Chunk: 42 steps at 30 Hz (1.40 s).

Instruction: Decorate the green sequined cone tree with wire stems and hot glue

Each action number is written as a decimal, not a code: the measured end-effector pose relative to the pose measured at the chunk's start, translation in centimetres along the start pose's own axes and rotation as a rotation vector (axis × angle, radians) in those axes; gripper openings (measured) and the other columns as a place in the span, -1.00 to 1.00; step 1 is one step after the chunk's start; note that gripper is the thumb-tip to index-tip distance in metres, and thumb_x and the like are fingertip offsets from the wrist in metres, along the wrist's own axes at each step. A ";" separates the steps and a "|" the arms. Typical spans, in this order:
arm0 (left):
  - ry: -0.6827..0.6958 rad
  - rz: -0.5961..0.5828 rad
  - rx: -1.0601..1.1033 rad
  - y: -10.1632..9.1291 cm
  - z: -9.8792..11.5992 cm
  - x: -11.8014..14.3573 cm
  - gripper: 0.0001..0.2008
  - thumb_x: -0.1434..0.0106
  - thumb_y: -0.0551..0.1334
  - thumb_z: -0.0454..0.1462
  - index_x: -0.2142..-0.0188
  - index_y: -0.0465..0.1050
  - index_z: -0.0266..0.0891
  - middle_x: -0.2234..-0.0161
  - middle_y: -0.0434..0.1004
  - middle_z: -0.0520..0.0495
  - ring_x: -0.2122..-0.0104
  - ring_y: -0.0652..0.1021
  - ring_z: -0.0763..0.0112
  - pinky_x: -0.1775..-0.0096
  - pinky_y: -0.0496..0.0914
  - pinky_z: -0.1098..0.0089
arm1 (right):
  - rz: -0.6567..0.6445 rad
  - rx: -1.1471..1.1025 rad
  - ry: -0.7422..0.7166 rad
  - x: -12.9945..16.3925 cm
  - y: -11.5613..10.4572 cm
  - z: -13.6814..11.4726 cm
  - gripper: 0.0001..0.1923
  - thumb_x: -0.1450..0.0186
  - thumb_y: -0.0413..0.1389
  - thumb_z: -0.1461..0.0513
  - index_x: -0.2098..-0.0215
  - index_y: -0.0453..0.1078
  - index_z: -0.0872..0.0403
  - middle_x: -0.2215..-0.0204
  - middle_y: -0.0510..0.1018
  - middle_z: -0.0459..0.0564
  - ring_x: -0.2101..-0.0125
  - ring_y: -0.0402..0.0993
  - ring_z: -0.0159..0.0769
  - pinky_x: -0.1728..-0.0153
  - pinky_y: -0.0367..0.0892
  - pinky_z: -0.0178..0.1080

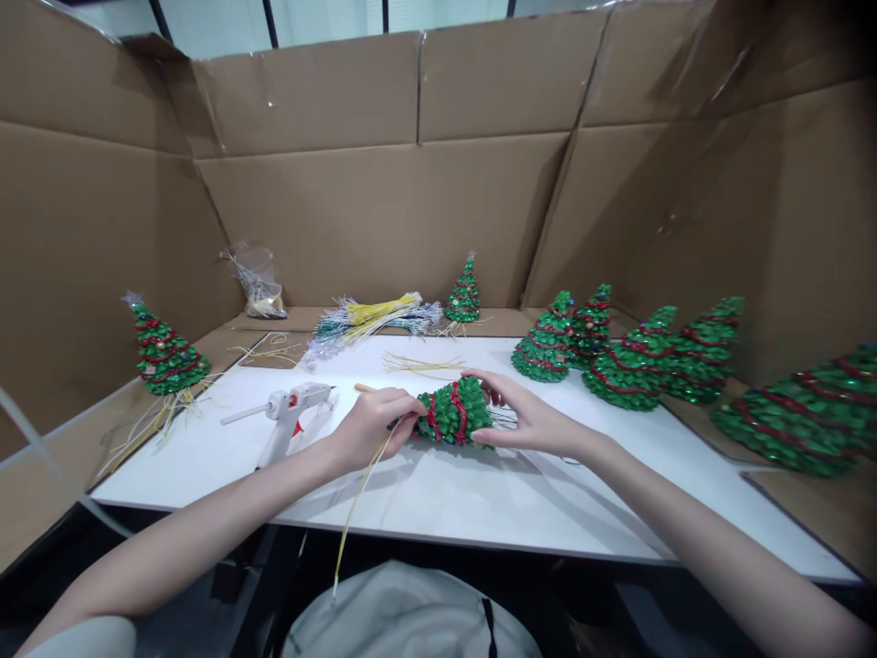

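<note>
Head view, the only one: small green cone-shaped Christmas tree with red garland bands (456,411) lies on its side on the white table board (480,498), tip toward the person's left, base toward the right

Left hand (370,425) is curled over the tip end, fingers pressed together around it and pinching a long thin yellow strand (356,512) that trails off the table edge toward the lap. Right hand (524,416) cups the base end, fingers closed lightly on the wide rim, thumb under. Both hands are in contact with the tree, which sits between them just clear of the board or resting on it, cannot tell which

White hot glue gun with red trigger (288,411) lies just beside the left hand, nozzle pointing right, untouched. A loose bundle of yellow and silver strands (374,315) is at the back, more loose yellow strands (421,366) near the tree. Finished green trees: one upright at far left (164,352), one small at the back (464,292), a row lying along the right (637,361). Cardboard walls (384,219) box in the bench

My read for doing this well: keep the strand taut from the left pinch, turn the tree with the right hand rather than dragging the strand, and keep fingers off any fresh glue
</note>
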<state>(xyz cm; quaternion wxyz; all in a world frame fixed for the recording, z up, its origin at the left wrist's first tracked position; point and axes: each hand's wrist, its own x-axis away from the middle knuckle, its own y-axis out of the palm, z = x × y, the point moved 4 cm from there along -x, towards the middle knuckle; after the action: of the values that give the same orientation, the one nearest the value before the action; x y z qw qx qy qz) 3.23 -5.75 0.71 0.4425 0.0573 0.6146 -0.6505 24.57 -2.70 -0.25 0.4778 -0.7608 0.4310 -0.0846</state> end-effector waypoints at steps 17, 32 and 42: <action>-0.002 -0.014 0.006 0.3 -1.2 0.4 -0.84 -0.21 0.12 -0.36 0.36 0.50 -0.26 0.47 0.43 -0.03 0.48 0.43 0.52 0.43 0.29 0.52 | 0.003 -0.019 0.014 0.0 0.0 -0.1 -0.22 -0.09 0.14 -0.05 -0.20 0.01 -0.02 0.02 0.33 0.09 0.19 0.33 -0.15 0.19 0.33 -0.12; -0.037 -0.009 0.089 -0.1 0.0 -0.5 -0.78 -0.28 0.05 -0.34 0.24 0.46 -0.30 0.37 0.42 -0.12 0.42 0.44 0.49 0.35 0.35 0.49 | 0.004 -0.001 0.025 0.1 0.1 0.0 -0.20 -0.08 0.15 -0.05 -0.21 0.00 -0.01 0.06 0.34 0.07 0.22 0.32 -0.18 0.20 0.32 -0.14; -0.096 -0.004 0.063 -0.1 -0.8 -0.2 -0.87 -0.22 0.17 -0.28 0.30 0.47 -0.27 0.42 0.51 -0.06 0.47 0.48 0.50 0.36 0.36 0.49 | -0.006 -0.015 0.020 0.1 0.0 -0.3 -0.22 -0.10 0.12 -0.05 -0.21 0.01 -0.02 0.00 0.33 0.09 0.19 0.33 -0.15 0.20 0.33 -0.13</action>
<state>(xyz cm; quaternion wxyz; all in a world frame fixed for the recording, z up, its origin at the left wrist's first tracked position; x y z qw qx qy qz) 2.92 -4.97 0.66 0.4682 0.0384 0.5720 -0.6724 24.44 -2.96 -0.07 0.4675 -0.7648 0.4342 -0.0901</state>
